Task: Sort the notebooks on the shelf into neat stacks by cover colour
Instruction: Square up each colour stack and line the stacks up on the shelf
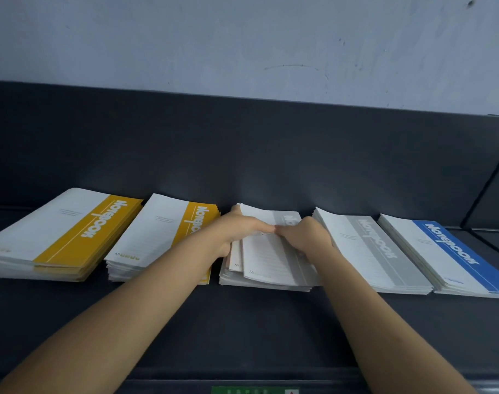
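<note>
Five notebook stacks lie in a row on the dark shelf (242, 322). Two yellow-banded stacks sit at the left (72, 234) and left of centre (160, 237). A messy grey-banded stack (268, 263) is in the middle, its top notebooks skewed. A neat grey-banded stack (376, 251) and a blue-banded stack (453, 251) follow on the right. My left hand (237, 231) and my right hand (305, 234) both rest on top of the messy middle stack, fingertips meeting at its centre. Whether the fingers pinch a notebook or only press on it is unclear.
A dark back panel (242, 152) rises behind the stacks, with a pale wall (242, 38) above it. The shelf's front lip (242, 379) carries a green label (254, 390). A shelf divider (487, 194) stands at the far right.
</note>
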Demonstrator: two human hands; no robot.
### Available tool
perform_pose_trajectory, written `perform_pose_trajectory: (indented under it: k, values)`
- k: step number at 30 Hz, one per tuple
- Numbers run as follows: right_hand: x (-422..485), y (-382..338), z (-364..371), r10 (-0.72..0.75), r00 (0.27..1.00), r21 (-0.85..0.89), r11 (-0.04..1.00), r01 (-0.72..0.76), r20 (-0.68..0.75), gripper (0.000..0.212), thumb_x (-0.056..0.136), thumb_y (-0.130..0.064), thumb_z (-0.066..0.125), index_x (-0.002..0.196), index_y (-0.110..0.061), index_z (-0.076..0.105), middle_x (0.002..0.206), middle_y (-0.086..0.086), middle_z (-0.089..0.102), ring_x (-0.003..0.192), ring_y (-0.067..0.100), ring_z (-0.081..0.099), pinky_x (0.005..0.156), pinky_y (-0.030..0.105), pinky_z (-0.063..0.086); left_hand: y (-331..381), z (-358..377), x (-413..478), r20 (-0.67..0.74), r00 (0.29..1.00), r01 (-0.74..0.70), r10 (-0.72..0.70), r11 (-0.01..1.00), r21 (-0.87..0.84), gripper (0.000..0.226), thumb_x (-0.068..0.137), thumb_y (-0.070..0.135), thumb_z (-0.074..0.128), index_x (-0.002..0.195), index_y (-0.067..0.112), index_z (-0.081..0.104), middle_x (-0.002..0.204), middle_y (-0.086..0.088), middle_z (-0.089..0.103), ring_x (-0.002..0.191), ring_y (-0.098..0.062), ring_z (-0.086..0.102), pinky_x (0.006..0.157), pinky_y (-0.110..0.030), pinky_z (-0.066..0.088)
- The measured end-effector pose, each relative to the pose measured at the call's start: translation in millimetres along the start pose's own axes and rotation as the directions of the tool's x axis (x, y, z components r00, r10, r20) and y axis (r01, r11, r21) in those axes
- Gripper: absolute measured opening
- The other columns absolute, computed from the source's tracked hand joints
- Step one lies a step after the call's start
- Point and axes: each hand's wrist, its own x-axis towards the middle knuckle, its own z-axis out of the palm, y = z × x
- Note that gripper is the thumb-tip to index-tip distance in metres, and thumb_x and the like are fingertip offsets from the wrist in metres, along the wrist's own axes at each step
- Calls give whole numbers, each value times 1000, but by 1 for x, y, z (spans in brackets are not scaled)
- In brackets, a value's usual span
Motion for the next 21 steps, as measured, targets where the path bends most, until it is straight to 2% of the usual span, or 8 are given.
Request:
perform_pose_trajectory:
  k: [3,7,10,12,14,16,19,21]
  values:
    - [8,3,10,10,1000,-38,999,-11,-23,59,77,-56,60,108,-6,55,99,8,63,88,27,61,67,27,45,2,-9,4,-23,999,35,-43,959,-282,74,60,5,87,125,3,52,118,-10,66,99,-26,66,74,-35,56]
    - [9,1,17,-10,999,-113,994,4,-52,75,78,-62,53,128,-7,45,124,10,56,111,31,56,92,39,48,6,-17,1,54,994,108,-95,926,-361,35,74,-10,72,108,-1,68,101,-15,72,84,-28,69,70,-34,56]
    - [9,-1,11,-8,1000,-62,998,7,-19,87,73,-67,55,133,-6,40,123,8,54,108,29,56,91,39,48,5,-17,-6,67,994,103,-85,936,-337,32,77,-8,69,108,-1,68,95,-16,74,82,-30,71,69,-35,56]
    - [8,-3,0,5,1000,224,975,0,-21,100,54,-73,64,128,-11,40,115,5,54,95,27,58,79,38,51,11,-17,-13,45,999,3,16,917,-398,34,77,-9,65,110,0,67,93,-17,75,81,-31,72,66,-35,57]
    - [1,-7,-19,-59,998,614,787,64,-29,89,48,-65,79,114,-18,43,110,4,58,82,21,62,67,35,53,17,-17,-19,-18,985,-161,173,861,-482,39,76,-10,62,110,7,66,95,-15,75,81,-30,72,65,-35,58]
    - [-10,-12,-33,-194,981,799,589,118,-1,71,59,-49,85,112,-15,55,102,1,70,82,18,70,73,36,57,21,-16,-25,-119,923,-374,366,780,-502,47,69,-8,62,110,15,66,96,-9,74,87,-29,71,67,-36,57]
    - [-28,-18,-32,-321,928,798,501,336,-189,26,73,-33,80,90,-16,72,85,-3,76,80,15,73,73,32,59,17,-9,-29,-220,795,-601,565,684,-415,42,64,2,60,100,23,65,89,2,72,85,-18,70,65,-30,55]
    - [-33,-18,-28,-338,891,770,464,438,-304,19,74,-30,79,84,-16,71,82,-5,75,78,12,72,68,27,58,13,-6,-28,-253,736,-673,628,636,-379,38,67,12,67,103,21,63,94,1,72,91,-20,69,70,-30,55]
